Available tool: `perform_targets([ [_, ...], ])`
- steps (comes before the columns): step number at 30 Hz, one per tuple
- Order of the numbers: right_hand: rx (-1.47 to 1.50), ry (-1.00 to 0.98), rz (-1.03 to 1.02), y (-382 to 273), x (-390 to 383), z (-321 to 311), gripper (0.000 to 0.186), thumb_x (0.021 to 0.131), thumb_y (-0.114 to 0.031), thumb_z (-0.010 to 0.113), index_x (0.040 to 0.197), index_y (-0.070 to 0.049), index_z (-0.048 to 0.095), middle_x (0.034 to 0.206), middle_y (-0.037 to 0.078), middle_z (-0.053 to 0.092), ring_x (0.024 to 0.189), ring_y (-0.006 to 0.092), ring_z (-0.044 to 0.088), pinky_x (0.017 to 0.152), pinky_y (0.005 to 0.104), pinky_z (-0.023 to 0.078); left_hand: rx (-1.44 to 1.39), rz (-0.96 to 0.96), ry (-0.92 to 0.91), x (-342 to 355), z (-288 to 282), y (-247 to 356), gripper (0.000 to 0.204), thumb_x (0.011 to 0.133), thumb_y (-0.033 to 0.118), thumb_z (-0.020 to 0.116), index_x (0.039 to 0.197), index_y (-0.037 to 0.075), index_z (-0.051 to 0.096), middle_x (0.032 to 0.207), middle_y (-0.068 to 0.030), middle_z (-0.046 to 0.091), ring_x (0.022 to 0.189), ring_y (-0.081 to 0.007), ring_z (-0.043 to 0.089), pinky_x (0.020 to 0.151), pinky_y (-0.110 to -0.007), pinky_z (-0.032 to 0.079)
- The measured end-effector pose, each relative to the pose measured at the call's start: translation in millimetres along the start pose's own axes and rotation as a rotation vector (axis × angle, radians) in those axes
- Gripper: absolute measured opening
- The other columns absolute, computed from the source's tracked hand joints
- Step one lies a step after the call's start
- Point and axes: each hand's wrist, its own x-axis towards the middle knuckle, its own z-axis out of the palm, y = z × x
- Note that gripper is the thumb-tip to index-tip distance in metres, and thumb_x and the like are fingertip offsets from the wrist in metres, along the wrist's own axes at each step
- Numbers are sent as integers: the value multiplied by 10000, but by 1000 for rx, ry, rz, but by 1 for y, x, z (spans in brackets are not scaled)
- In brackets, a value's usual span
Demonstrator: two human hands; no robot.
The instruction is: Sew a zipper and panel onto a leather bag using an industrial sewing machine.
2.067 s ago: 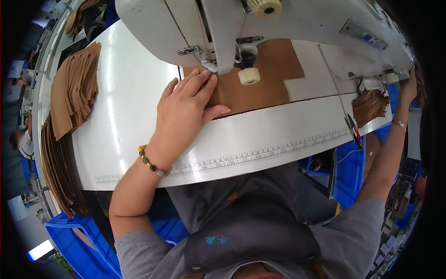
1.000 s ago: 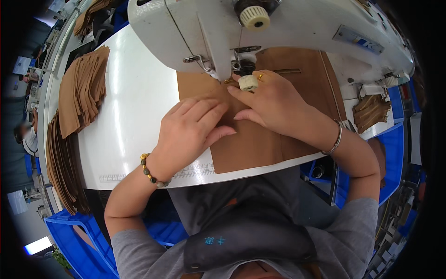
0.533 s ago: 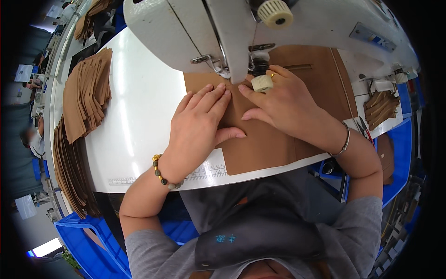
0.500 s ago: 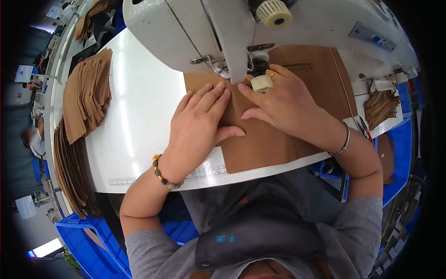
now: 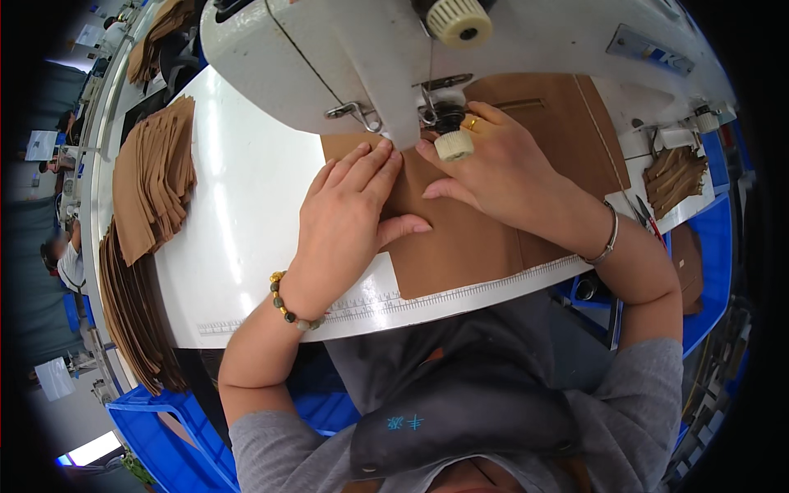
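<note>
A brown fabric piece [image 5: 464, 238] with a narrow slit-like opening near its far side lies under the head of a white sewing machine [image 5: 362, 66]. My left hand [image 5: 349, 201] rests flat on the cloth's left part, fingers stretched toward the needle area and thumb spread out. On the other side, my right hand [image 5: 493, 168] presses the cloth, its thumb apart from the fingers. Its fingertips are partly hidden behind a cream knob [image 5: 454, 146] and the machine's parts. The needle tip and presser foot are hidden behind the machine head.
Stacks of brown cut pieces [image 5: 152, 177] lie at the table's left. Small brown pieces [image 5: 675, 177] sit at the right, near red-handled scissors [image 5: 652, 220]. A ruler strip [image 5: 460, 294] runs along the near table edge. Blue bins [image 5: 168, 431] stand below both sides.
The brown fabric has slid slightly away from me, baring more of the ruler strip at the near edge. Both hands keep nearly the same pose on it. The whole view has shifted a little.
</note>
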Motion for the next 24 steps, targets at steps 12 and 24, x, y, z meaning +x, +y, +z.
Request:
perform_targets([
  [12,41,6,2,1,5,-3,489,846,-433,760,1160,-57,758,1113,96,746,1087,277,686,1113,453,454,11,7,7,2,0,-2,776,739,564,798,1259,-2,696,1308,-153,684,1266,-358,623,1066,-445,486],
  [24,98,331,310,34,16,-39,149,927,-174,714,975,-65,804,898,99,786,852,263,754,798,394,573,16,10,10,0,3,-7,795,748,562,789,1299,-3,688,1384,-124,669,1302,-316,606,1103,-423,459],
])
